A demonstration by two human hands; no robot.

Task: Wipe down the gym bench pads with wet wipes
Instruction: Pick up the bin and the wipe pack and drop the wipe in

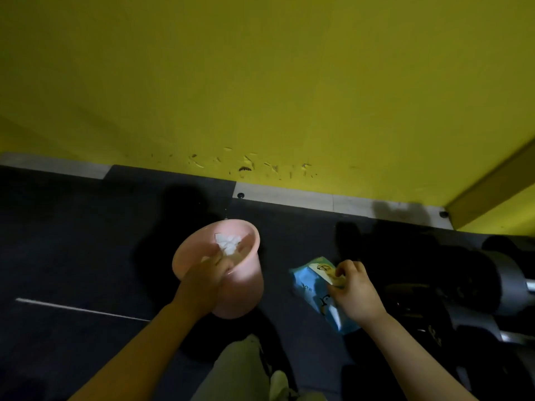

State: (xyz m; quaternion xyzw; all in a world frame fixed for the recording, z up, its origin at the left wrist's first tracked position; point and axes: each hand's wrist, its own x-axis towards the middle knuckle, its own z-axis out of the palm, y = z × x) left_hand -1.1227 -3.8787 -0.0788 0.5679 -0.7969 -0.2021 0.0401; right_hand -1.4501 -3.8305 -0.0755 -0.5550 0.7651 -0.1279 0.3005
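A pink plastic bin [246, 290] hangs above the dark floor, and my left hand [207, 277] grips its near rim. Crumpled white wipes [228, 244] lie inside it. To the right, my right hand [351, 289] holds a blue pack of wet wipes [307, 285], with thumb and fingers pinched on its pale lid flap. No bench pad shows in this view.
A yellow wall [260, 82] with a pale baseboard strip [289, 195] stands just ahead. Dark rubber flooring [72, 241] with a white line lies below. Black dumbbells [498, 285] sit at the right. My light trouser leg [240, 369] and shoe are at the bottom.
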